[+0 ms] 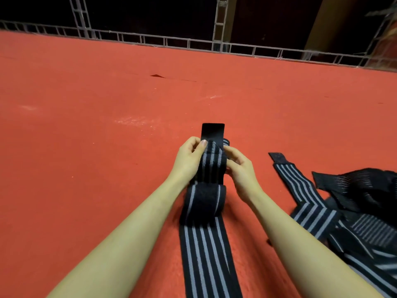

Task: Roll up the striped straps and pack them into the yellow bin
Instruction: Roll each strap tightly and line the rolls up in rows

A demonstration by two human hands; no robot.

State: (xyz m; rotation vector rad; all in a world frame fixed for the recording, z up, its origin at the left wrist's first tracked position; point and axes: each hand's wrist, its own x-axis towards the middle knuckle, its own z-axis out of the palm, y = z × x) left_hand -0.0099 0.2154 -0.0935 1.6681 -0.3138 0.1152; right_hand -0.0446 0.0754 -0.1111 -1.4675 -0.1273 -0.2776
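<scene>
A black strap with grey stripes (206, 244) runs from the bottom edge up the middle of the red floor, folded over itself near its far end. My left hand (190, 157) pinches the strap's left edge just below its plain black end tab (213, 131). My right hand (238, 166) grips the right edge at the same height. Both hands hold that end lifted off the floor. A heap of more striped straps (352, 216) lies to the right, one of them stretched out towards the hands. No yellow bin is in view.
Red carpet (96, 125) covers the floor all around. A low metal truss rail (193, 43) runs along its far edge, with upright truss posts and darkness behind it.
</scene>
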